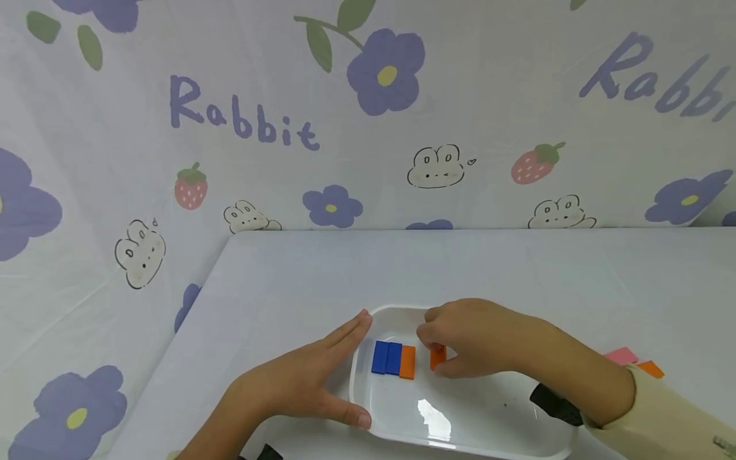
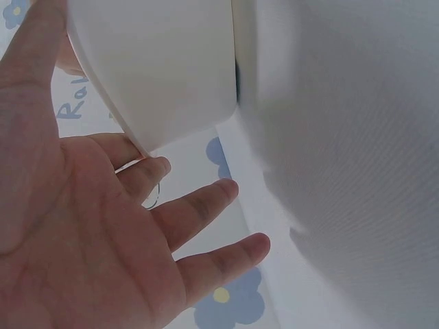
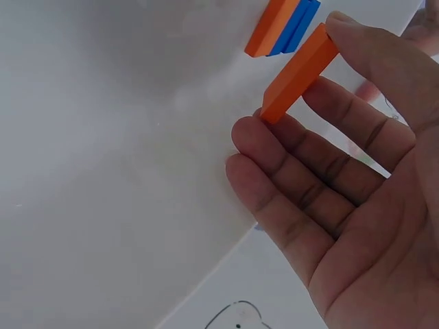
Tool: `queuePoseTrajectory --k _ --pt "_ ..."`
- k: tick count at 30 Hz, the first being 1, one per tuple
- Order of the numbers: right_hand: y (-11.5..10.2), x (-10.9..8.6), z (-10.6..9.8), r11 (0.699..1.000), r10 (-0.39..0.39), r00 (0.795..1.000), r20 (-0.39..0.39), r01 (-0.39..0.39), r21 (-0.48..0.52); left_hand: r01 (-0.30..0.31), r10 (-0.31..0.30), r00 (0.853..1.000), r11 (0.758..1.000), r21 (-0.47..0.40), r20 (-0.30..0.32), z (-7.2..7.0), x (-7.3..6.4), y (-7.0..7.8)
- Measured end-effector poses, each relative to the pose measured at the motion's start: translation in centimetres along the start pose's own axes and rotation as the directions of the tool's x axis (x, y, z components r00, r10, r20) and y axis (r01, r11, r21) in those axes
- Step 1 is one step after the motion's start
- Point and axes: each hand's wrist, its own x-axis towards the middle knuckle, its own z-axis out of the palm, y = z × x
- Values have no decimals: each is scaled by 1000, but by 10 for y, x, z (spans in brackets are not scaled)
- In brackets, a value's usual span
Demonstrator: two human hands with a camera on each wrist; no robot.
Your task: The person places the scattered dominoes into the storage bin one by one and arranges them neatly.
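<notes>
My right hand (image 1: 468, 338) reaches over a white tray (image 1: 397, 425) and pinches an orange rectangular block (image 3: 300, 73) between thumb and fingertips. To its left in the tray, two blue blocks (image 1: 386, 358) and another orange block (image 1: 407, 362) lie side by side in a row. My left hand (image 1: 305, 380) is spread at the tray's left end, its fingers extended toward the far corner and its thumb at the near rim. In the left wrist view, the fingers (image 2: 199, 205) are straight beside the tray's outer wall (image 2: 154, 62).
Beyond the tray's right side, a pink piece (image 1: 621, 356) and an orange piece (image 1: 651, 368) show partly behind my right forearm. The white table (image 1: 276, 275) meets a cloth backdrop (image 1: 259, 51) printed with flowers and rabbits.
</notes>
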Motion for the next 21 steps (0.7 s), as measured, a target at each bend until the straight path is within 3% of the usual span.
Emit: queuePoseTrajectory --k 14,21 --pt "-5 13 15 997 81 994 67 -80 -13 -15 15 1000 1000 -6 0 -1 0 -2" --pt "-6 15 23 996 38 998 52 -34 -83 -21 21 1000 1000 3 1 0 1 -3"
